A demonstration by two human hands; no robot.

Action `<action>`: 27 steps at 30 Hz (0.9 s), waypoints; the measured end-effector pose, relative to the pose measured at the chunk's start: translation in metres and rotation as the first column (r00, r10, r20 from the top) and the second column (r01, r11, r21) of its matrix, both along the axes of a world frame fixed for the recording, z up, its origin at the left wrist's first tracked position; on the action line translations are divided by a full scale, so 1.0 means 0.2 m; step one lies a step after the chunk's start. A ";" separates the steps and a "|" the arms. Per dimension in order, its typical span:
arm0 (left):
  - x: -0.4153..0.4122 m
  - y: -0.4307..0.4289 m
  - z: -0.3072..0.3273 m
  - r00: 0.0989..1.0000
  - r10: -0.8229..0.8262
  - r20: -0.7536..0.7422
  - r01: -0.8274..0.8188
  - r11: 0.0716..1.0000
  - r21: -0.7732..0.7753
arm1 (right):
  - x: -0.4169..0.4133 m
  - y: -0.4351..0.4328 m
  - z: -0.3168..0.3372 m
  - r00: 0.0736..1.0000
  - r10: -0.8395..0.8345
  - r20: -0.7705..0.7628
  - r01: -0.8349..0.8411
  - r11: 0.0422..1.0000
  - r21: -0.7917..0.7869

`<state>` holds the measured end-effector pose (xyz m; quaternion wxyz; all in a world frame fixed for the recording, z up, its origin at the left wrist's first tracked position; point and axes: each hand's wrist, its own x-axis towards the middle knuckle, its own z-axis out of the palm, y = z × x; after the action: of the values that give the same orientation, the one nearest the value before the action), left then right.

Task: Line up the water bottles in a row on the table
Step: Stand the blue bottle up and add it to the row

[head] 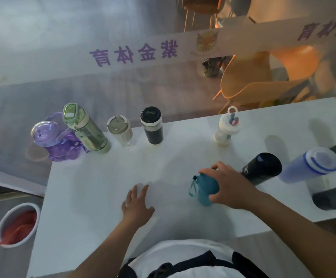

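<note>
My right hand [230, 186] fingers wrapped around small teal plastic bottle [205, 187], upright mid-counter | my left hand [138, 203] flat, fingers spread on white counter [95, 193] | four bottles rowed along far edge.

- Left hand [138, 204]: flat, palm down, fingers [143, 192] spread and pointing away from the body. Holds nothing.
- Left forearm: bare, runs from the bottom edge up and slightly right to the wrist; wrist straight.
- Right hand [228, 186]: curled, knuckles up, fingers wrapped over the top and thumb low on the near side, closed around a teal bottle [205, 189].
- Right forearm: bare, enters from the lower right corner, angles up and left; wrist bent slightly down.
- Hands sit apart, left nearer the body.
</note>
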<state>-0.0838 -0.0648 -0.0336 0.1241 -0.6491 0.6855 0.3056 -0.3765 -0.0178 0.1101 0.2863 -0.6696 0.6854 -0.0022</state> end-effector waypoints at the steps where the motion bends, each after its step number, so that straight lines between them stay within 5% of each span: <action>1: 0.02 0.00 0.00 1.000 0.002 0.002 -0.002 1.000 0.006 | 0.00 -0.05 0.01 1.000 -0.010 0.007 0.010 1.000 -0.008; 12: 0.13 -0.01 0.00 0.998 -0.058 0.021 0.057 0.996 0.067 | 0.01 -0.85 0.03 0.970 -0.207 0.131 0.230 0.952 -0.201; 27: 0.16 0.03 -0.03 0.997 -0.073 0.025 0.072 0.997 0.041 | 0.05 -1.19 -0.08 0.974 -0.196 0.109 0.217 0.946 -0.241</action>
<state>-0.0517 -0.0594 -0.0402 0.1571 -0.6253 0.7005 0.3059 -0.3659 -0.2555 0.0951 0.2255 -0.6241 0.7335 -0.1471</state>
